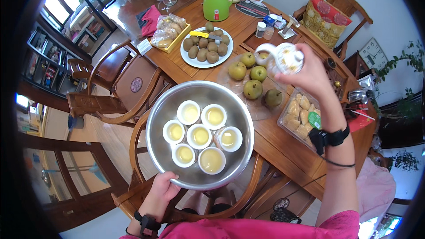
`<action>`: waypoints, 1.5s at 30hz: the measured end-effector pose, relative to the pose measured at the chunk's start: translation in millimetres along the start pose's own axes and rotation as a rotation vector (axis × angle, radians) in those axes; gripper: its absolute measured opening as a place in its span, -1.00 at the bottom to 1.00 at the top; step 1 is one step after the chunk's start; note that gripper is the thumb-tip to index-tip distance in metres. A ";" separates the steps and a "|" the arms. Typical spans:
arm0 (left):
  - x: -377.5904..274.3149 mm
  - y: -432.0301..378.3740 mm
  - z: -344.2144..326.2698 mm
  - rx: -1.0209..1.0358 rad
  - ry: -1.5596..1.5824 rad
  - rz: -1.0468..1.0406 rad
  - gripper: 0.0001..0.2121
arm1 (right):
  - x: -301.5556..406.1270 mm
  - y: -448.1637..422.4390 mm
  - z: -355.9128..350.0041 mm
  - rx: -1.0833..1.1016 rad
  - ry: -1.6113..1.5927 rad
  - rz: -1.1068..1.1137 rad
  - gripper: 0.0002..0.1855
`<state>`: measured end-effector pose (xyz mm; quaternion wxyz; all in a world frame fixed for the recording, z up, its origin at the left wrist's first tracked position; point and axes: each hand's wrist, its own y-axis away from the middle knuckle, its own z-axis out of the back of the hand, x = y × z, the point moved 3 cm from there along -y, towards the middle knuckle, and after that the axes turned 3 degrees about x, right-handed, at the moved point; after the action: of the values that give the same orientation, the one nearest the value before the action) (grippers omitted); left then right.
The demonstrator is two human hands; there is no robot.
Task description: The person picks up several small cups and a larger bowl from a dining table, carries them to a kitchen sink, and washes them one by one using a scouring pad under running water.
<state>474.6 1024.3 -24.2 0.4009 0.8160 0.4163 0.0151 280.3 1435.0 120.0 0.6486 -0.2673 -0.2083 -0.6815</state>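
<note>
My left hand (pixel 166 185) grips the near rim of a round metal basin (pixel 232 106). Inside the basin stand several small white cups (pixel 201 136) holding pale yellow liquid; the nearest one (pixel 212 160) is the widest. My right hand (pixel 307 73) is closed round a white teapot with a floral pattern (pixel 286 58), raised over the table beside several green-brown pears (pixel 253 89) on a clear plate (pixel 262 111). Whether the teapot holds anything cannot be seen.
On the wooden table (pixel 265 136) are a plate of kiwis (pixel 202 54) with a yellow-handled knife (pixel 202 34), a green thermos jug (pixel 215 3), a tray of bagged bread (pixel 169 30) and a plastic box of pastries (pixel 297 114). Wooden chairs (pixel 132 89) stand at the left.
</note>
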 end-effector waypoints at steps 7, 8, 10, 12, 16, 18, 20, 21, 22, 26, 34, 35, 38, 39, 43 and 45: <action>-12.6 27.3 -11.1 0.150 -0.097 0.037 -0.48 | 135.2 99.2 -41.3 0.231 0.011 0.146 -0.05; -13.4 31.4 -8.7 0.175 -0.094 0.057 -0.49 | 148.4 113.7 -50.2 0.209 0.028 0.157 -0.07; -15.7 45.9 -4.6 0.166 -0.097 0.077 -0.51 | 185.6 141.8 -60.2 0.248 0.057 0.133 -0.11; -18.3 64.8 -6.1 0.164 -0.145 0.086 -0.52 | 214.2 166.8 -66.7 0.203 0.073 0.135 -0.11; -16.1 107.9 3.8 0.235 -0.109 0.100 -0.61 | 258.1 211.3 -68.4 0.128 0.067 0.149 -0.12; -16.7 130.1 8.1 0.245 -0.120 0.089 -0.57 | 280.0 228.4 -67.3 0.107 0.076 0.159 -0.16; -14.1 151.0 15.1 0.232 -0.114 0.080 -0.55 | 304.9 245.1 -60.2 0.155 0.109 0.141 -0.12; -11.7 159.5 21.5 0.235 -0.109 0.063 -0.55 | 315.0 254.5 -59.6 0.211 0.138 0.109 -0.08; -9.6 167.0 28.0 0.226 -0.097 0.045 -0.57 | 324.9 263.9 -59.1 0.193 0.144 0.135 -0.06; -1.3 206.3 53.1 0.220 -0.027 -0.032 -0.71 | 355.1 301.1 -67.2 0.194 0.154 0.202 -0.06; -0.8 299.3 117.0 0.147 0.001 -0.131 -0.73 | 405.8 366.1 -120.8 0.265 0.146 0.397 -0.24; -3.3 311.1 127.2 0.111 0.014 -0.156 -0.72 | 414.8 372.0 -129.9 0.273 0.134 0.421 -0.24; -12.6 336.2 161.2 0.077 0.037 -0.204 -0.73 | 441.7 387.4 -157.0 0.287 0.123 0.443 -0.23; -16.2 343.4 170.2 0.067 0.052 -0.217 -0.75 | 451.3 391.6 -165.4 0.292 0.118 0.454 -0.23; -44.7 374.2 209.0 -0.056 0.106 -0.250 -0.72 | 500.1 401.2 -203.7 0.347 0.113 0.463 -0.24; -63.0 387.3 226.9 -0.080 0.154 -0.288 -0.75 | 524.2 401.9 -227.6 0.358 0.106 0.478 -0.23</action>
<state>773.3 706.6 99.6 0.3977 0.7278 0.5575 0.0367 650.7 857.5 252.1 0.8374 -0.1542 -0.2224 -0.4749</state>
